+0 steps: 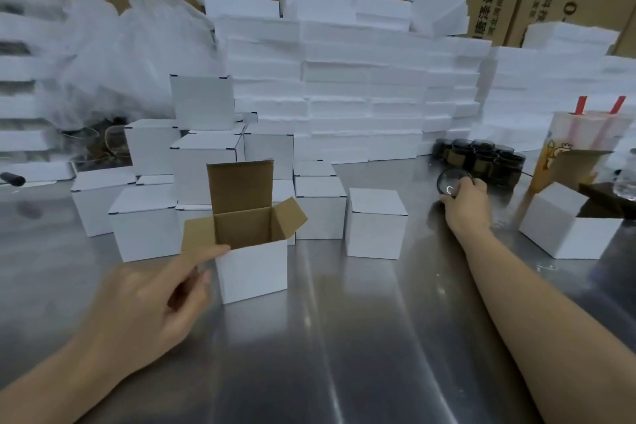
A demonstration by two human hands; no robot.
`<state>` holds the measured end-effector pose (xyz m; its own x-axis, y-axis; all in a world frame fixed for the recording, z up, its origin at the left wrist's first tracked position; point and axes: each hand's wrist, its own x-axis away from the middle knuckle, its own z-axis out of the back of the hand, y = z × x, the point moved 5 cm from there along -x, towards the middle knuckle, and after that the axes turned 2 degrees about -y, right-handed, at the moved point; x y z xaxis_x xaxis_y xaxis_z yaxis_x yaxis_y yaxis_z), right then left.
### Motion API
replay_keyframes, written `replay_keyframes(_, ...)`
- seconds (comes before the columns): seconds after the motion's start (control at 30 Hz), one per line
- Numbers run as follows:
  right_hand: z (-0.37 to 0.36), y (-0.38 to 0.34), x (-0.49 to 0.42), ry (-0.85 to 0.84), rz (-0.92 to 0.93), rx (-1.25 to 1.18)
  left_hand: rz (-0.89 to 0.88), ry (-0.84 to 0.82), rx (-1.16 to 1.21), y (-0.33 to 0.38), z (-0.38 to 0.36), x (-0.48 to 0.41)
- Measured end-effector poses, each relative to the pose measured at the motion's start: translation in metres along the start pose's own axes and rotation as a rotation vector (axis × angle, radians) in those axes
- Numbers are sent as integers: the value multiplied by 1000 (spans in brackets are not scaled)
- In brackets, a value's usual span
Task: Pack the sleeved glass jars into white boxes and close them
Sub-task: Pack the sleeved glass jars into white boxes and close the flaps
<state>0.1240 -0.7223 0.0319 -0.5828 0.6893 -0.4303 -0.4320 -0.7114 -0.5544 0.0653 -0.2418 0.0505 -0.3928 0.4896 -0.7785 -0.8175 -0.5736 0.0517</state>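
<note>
Left hand (148,303) has its forefinger resting on the side flap of the open white box (253,268), other fingers loosely curled, while the right hand (465,198) grips a glass jar (450,181) by the jar cluster (481,158). Closed boxes (375,222) sit behind on the counter (344,337), so plenty's packed, plenty isn't. Blurry; can't tell if that jar's sleeved.

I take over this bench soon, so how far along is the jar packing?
Done: a cluster of closed white boxes stands behind the open box. In hand: the left hand touches that box's side flap while the right hand grips a glass jar at the far right. Left: that jar is not boxed yet, more dark jars wait, and flat box blanks are stacked high.
</note>
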Motion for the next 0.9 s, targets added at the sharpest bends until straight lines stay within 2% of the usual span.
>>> replay_keyframes(0.13, 5, -6, 8, 45, 43, -174, -31, -11, -13, 0, 0, 0)
replay_keyframes(0.3, 27, -28, 45, 229, -22, -599, -69, 23, -29, 2, 3, 0)
replay_keyframes(0.4, 51, -76, 83, 251, 126, -828, -93, 151, -11, 11, 7, -3)
replay_keyframes(0.47, 69, -122, 117, 168, 269, -1057, -25, 221, 44, 18, 5, -4)
replay_keyframes(0.57, 78, -187, 174, -129, 452, -1298, 81, 248, 135, 25, 0, -5)
replay_keyframes(0.63, 72, -216, 208, -330, 562, -1254, 123, 246, 137, 27, 0, -6)
replay_keyframes(0.7, 62, -227, 235, -453, 596, -1221, 183, 243, 158, 25, 1, -11)
replay_keyframes(0.77, 51, -227, 252, -509, 608, -1222, 208, 251, 161, 22, 4, -13)
replay_keyframes(0.9, 40, -224, 263, -522, 652, -1171, 152, 276, 188, 20, 7, -12)
